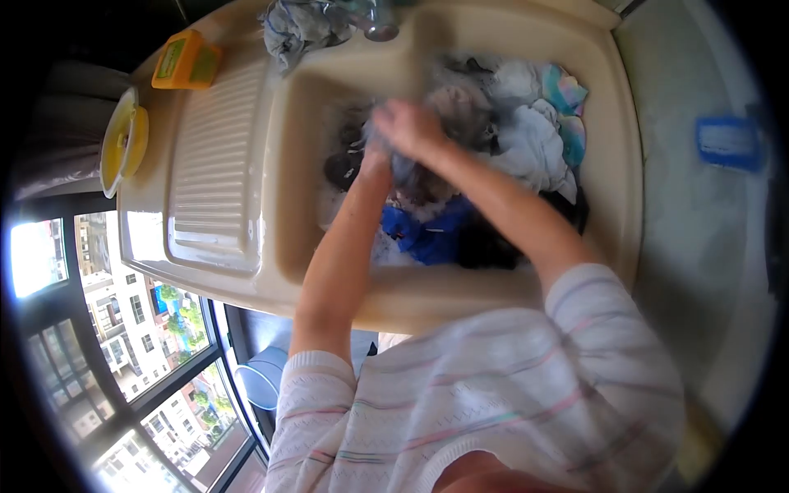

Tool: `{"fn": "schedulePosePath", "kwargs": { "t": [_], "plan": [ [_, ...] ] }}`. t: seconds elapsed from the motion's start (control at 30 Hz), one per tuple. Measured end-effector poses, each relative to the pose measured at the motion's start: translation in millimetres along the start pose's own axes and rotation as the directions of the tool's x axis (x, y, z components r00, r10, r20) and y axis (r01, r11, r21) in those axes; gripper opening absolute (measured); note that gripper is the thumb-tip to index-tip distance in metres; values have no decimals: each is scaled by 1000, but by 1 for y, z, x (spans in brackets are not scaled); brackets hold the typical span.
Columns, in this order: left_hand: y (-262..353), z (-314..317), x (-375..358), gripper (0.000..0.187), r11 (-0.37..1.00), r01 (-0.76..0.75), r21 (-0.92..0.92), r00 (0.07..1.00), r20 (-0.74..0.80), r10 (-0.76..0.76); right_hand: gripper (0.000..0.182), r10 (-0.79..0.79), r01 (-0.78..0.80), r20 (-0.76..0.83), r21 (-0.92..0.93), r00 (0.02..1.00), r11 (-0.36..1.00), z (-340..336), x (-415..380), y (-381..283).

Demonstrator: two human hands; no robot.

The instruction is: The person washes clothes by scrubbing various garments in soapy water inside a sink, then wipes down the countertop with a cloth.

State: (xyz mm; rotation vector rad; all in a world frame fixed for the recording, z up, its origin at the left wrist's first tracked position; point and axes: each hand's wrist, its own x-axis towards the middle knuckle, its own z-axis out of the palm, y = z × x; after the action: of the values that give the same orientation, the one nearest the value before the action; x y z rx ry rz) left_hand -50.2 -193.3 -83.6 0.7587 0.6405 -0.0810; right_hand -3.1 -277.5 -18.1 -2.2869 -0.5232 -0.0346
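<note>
Over the basin of a beige laundry sink (296,177), both my hands are close together, smeared by motion. My right hand (408,129) is closed around a wet greyish garment (407,172). Just beneath and beside it, my left hand (377,154) grips the same garment, its fingers partly hidden. Around them soak other clothes: a blue garment (431,234) nearer me, a black one (489,246), a white one (530,144) and a pastel multicoloured one (565,94) to the right. Dark cloth (341,168) lies at the left side of the basin.
A ribbed washboard (212,164) is moulded into the sink's left side. An orange container (187,62) and a yellow basin (127,141) stand at the left edge. Grey cloth (300,31) lies at the back. A blue brush-like object (728,143) is at right; a bucket (265,380) stands below.
</note>
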Motion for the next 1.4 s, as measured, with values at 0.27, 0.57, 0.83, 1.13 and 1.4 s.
{"fn": "schedulePosePath", "kwargs": {
  "t": [0.27, 0.57, 0.83, 1.13, 1.4],
  "plan": [
    [42, -1, 0, 46, 515, -395, 761, 878, 149, 454, 41, -4, -32, -161, -219, 987, 975, -45, -7, 105],
    [56, 21, -26, 24, 875, -144, 463, 987, 132, 93, 30, 78, -104, 225, 108, 971, 989, -41, -19, 80],
    [41, 7, 1, 21, 985, 12, 171, 998, 51, -21, 34, 122, -138, 130, 120, 984, 983, -25, 0, 95],
    [62, 27, -35, 24, -390, -176, 904, 620, 409, 669, 75, -113, 117, 41, -91, 993, 989, -70, -30, 138],
    [26, 41, -41, 33, -501, -278, 820, 906, 396, 146, 43, 185, -189, 42, 257, 982, 948, -104, -4, 131]
  ]
}}
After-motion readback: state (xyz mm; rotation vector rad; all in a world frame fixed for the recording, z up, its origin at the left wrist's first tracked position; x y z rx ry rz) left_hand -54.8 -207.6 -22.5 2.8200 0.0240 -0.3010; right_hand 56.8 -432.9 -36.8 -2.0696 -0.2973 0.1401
